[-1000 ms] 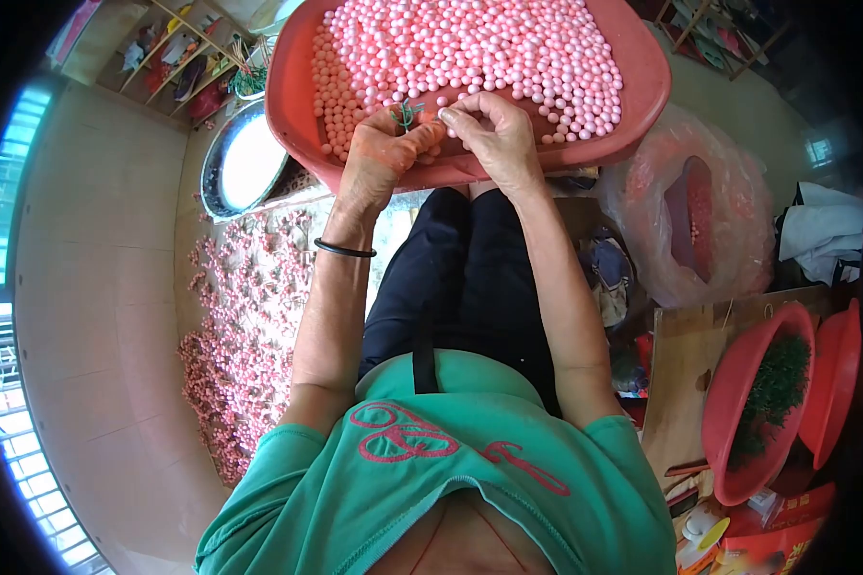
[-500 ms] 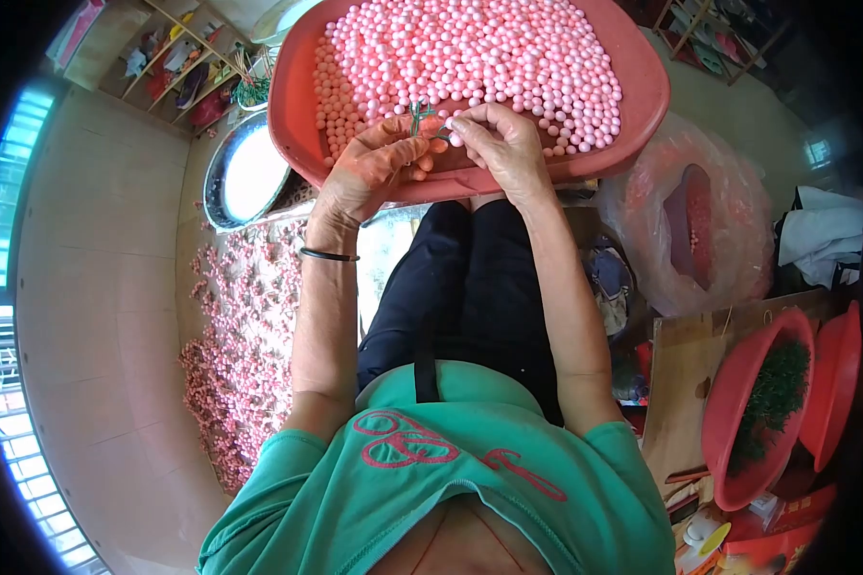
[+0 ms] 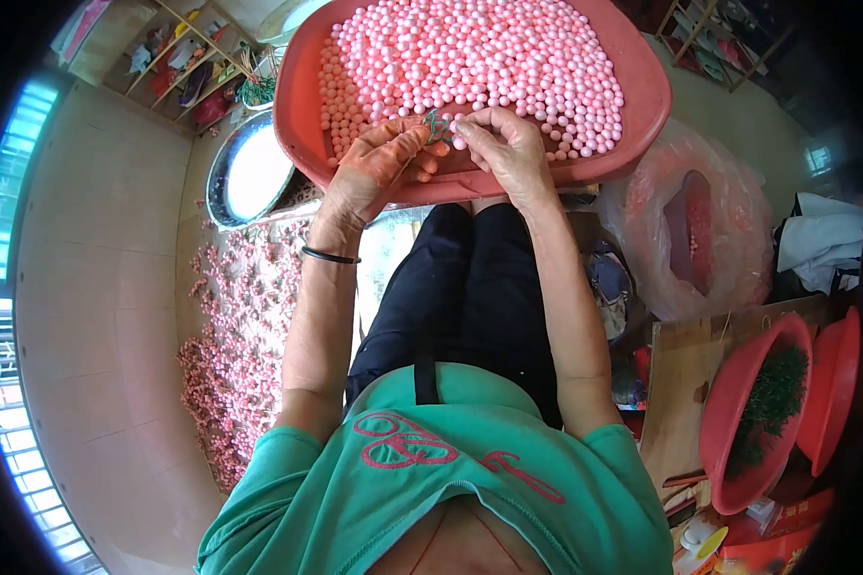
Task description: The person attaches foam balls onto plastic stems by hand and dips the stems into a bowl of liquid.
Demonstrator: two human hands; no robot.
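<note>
My left hand (image 3: 382,163) is closed in a pinch around a small green branched stem (image 3: 437,125), whose thin tips stick out beyond the thumb. Facing it, my right hand (image 3: 512,155) pinches a pink ball (image 3: 458,142) between thumb and forefinger, close against the stem's tips. Both hands are over the near rim of a red plastic tub (image 3: 302,105), which holds a great many pink balls (image 3: 470,53). Pinkish stain covers the left fingers.
Pink-balled sprigs (image 3: 235,383) are spread over the floor at left, below a basin with white contents (image 3: 252,172). To the right stand a clear plastic bag (image 3: 738,220) and a red basin (image 3: 714,412) with green stems (image 3: 767,407). Shelves (image 3: 187,67) line the back.
The green stem has turned in the left fingers, its tips now fanning toward the right hand. The right hand keeps its pinch on a ball, and the view has shifted slightly.
</note>
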